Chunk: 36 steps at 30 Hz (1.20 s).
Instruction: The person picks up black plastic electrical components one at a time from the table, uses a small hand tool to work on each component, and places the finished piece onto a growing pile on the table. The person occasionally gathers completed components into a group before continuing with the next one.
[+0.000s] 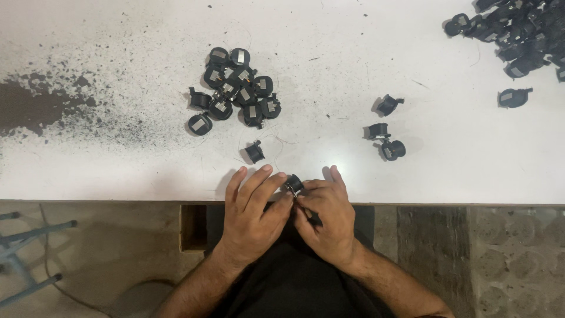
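At table's near edge, six o'clock: my left hand (pixel 252 209) and right hand (pixel 325 213) pinch one small round black plastic part (pixel 293 184) between fingertips. Cluster of like parts (pixel 235 88) at eleven o'clock looks finished. Three loose parts (pixel 385 126) at two o'clock, big heap (pixel 518 35) far right, seemingly untouched.

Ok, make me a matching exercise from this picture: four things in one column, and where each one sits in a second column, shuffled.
Things:
1. black part held in both hands
2. tight cluster of black parts
3. big heap of black parts
4. dark powder stain

Places:
A. top right corner of the white table
B. left end of the table
C. table's near edge, between the left hand and right hand
D. middle of the table, left of centre

Pairs: 1-C, 2-D, 3-A, 4-B
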Motion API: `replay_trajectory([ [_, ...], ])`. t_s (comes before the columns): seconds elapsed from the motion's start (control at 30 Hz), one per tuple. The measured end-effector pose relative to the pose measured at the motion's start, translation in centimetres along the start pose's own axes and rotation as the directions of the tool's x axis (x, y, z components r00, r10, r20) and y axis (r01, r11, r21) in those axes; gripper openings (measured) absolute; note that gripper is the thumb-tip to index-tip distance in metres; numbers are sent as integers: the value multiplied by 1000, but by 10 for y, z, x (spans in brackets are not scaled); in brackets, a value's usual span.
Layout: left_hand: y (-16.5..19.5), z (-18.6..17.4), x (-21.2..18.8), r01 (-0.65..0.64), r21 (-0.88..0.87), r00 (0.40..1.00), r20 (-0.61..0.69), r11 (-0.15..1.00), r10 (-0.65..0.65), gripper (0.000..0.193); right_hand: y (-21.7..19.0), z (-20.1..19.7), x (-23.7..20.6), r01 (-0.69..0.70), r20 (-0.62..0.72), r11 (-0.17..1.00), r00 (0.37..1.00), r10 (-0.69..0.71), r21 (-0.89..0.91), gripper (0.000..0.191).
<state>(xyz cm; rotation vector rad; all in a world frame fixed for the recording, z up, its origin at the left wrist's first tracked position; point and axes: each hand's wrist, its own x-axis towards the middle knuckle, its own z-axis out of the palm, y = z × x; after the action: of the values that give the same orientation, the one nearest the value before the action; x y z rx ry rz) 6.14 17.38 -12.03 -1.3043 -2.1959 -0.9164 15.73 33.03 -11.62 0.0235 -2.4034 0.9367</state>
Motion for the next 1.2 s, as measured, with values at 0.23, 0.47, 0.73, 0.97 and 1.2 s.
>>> replay_trajectory([
  [0.23,0,-3,3,216,-102,976,67,971,-210,11,1,0,-2,-11,-2,1000,1000,11,-2,27],
  [0.47,0,0,1,266,-155,962,99,951,-253,15,7,3,-8,99,-40,995,994,-99,-7,28],
  [0.73,-4,-2,2,276,-201,958,135,940,-253,14,11,8,-11,146,-4,989,989,-146,-10,26],
  [0.97,-3,-7,4,312,-223,942,196,923,-271,16,3,4,-3,130,31,986,991,-127,-102,25],
  [1.2,-2,-20,15,335,-177,941,114,925,-319,24,3,-11,6,145,14,986,989,-145,-77,24],
])
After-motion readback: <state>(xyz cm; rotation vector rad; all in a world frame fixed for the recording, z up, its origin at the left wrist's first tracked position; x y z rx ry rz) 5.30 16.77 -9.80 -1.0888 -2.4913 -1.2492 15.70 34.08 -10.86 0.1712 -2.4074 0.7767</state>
